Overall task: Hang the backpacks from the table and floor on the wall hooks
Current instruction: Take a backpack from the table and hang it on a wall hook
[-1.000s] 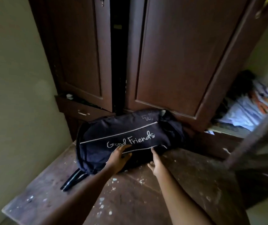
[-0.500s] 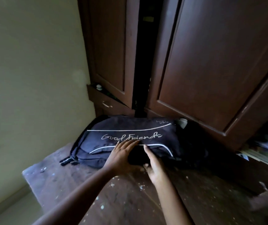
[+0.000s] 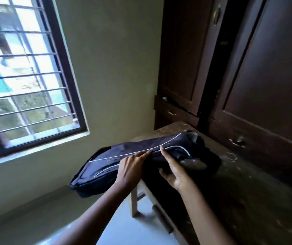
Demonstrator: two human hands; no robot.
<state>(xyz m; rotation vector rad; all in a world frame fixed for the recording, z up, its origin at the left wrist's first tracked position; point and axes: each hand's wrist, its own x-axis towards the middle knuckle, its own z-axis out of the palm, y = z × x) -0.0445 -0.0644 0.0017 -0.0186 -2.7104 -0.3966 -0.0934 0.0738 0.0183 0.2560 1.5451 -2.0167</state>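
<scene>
While the dark backpack (image 3: 141,160) still lies on the wooden table (image 3: 258,200), its left end jutting past the table's left edge over the pale floor (image 3: 124,227), you have both hands on it and nothing yet hung. No wall hook shows in this view, so by the look of things the task is barely begun: this bag has to be lifted clear and carried to a hook, and any bag on the floor is out of sight.

Your left hand (image 3: 130,167) lies palm down across the front panel, fingers (image 3: 145,153) stretched toward the white piping near the bag's upper seam. Your right hand (image 3: 174,167) comes in from the near side, thumb low and fingers spread along the fabric, index tip meeting the same seam just beside your left fingertips. Both hands press flat and wide rather than closing; neither grips a strap or handle, and whether the right thumb has pinched any cloth cannot be told.

Behind the table's far edge stands a dark wooden wardrobe (image 3: 265,76), doors ajar; a barred window (image 3: 26,76) lights the wall at left.
</scene>
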